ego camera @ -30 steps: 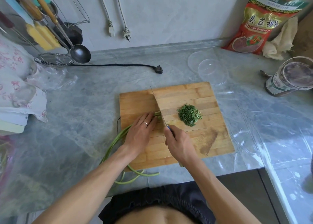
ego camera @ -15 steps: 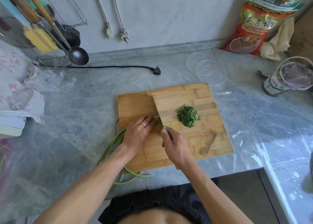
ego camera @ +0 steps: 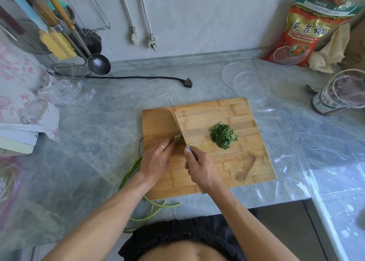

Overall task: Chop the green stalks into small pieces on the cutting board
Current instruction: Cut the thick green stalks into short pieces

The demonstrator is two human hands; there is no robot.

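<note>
A wooden cutting board (ego camera: pixel 227 110) lies on the grey counter. A pile of chopped green pieces (ego camera: pixel 223 136) sits right of the board's middle. My left hand (ego camera: pixel 158 158) lies over a bunch of long green stalks (ego camera: pixel 130 170) and presses them onto the board's left part. Their cut ends (ego camera: pixel 178 138) stick out just past my fingertips. My right hand (ego camera: pixel 199 166) grips the handle of a knife (ego camera: pixel 176 121). Its blade stands edge-on against the cut ends. The stalks' tails curl off the counter's front edge.
Two clear plastic lids (ego camera: pixel 248 85) lie behind the board, a black plug and cord (ego camera: pixel 187 82) to its back left. A jar (ego camera: pixel 339 95) and a red bag (ego camera: pixel 308 29) stand at the right. A ladle (ego camera: pixel 98 63), strainer and plastic bag sit at the left.
The knife blade showed its broad side over the board earlier; now it stands edge-on at the stalk ends. My left hand stays on the stalks. The chopped pile looks the same.
</note>
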